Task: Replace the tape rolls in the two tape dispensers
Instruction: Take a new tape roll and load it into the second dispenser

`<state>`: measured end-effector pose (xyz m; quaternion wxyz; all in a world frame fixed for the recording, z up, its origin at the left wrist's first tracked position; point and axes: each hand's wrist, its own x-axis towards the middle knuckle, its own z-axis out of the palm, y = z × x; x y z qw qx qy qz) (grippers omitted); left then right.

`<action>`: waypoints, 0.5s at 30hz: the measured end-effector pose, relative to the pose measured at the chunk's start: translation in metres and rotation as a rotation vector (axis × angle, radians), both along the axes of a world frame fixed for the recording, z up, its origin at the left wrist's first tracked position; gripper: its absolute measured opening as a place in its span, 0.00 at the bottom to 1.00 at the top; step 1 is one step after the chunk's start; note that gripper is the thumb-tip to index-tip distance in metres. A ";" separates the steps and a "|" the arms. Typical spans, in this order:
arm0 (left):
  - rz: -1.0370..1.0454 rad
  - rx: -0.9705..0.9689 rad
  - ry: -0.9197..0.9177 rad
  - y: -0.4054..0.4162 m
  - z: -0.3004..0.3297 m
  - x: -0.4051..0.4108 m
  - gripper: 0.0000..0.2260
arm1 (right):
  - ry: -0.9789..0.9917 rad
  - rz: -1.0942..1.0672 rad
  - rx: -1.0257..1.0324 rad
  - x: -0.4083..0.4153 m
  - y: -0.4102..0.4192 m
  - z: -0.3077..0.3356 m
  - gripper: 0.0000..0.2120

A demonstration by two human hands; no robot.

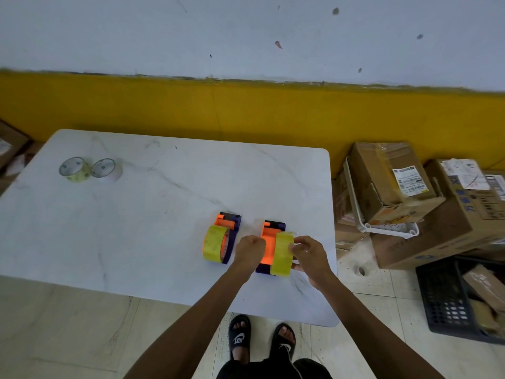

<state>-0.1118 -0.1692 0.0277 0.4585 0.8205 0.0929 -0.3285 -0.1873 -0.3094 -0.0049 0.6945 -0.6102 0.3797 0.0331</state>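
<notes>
We've got both dispensers near the front right of the counter [164, 187]. The left dispenser [222, 237] sits alone w/ a yellowish roll [214, 243] on its hub; nobody's touching it. We can't tell if that roll is old or fresh.

Both hands are on the right dispenser [269, 247]. Our left hand [250, 251] braces the orange body from the left side, fingers curled in and pressed together against it. Our right hand [310, 255] has its fingers pinching the yellowish tape roll [282, 254], thumb on the near side, other fingers round the far rim. The roll stands on edge just at the right of the orange hub, touching or nearly so. Whether it's coming off or going on, we can't say from this view.

Two more rolls [90, 169] sit side by side at the far left corner, well apart from the work; prob. spares or discards, not clear which.

Our read: roughly mid-task. Right unit is in hand, roll not seated. Left unit looks loaded, but may need doing yet. If the far rolls are the new ones, most of the job is left.
</notes>
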 end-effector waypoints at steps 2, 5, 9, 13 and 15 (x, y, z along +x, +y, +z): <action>-0.009 0.003 -0.019 0.000 -0.001 -0.001 0.13 | -0.001 0.001 -0.007 0.000 0.001 0.000 0.08; -0.022 0.018 -0.038 0.001 -0.001 -0.001 0.13 | -0.001 0.000 -0.017 0.000 0.002 0.000 0.06; -0.033 0.026 -0.021 0.000 -0.005 -0.002 0.14 | -0.011 0.000 -0.056 0.000 0.004 0.003 0.07; -0.041 0.014 -0.003 -0.005 -0.007 -0.008 0.14 | 0.001 0.048 -0.148 0.004 0.015 0.002 0.05; -0.049 0.012 -0.021 -0.005 -0.006 -0.011 0.16 | 0.019 0.027 -0.160 0.005 0.022 0.002 0.05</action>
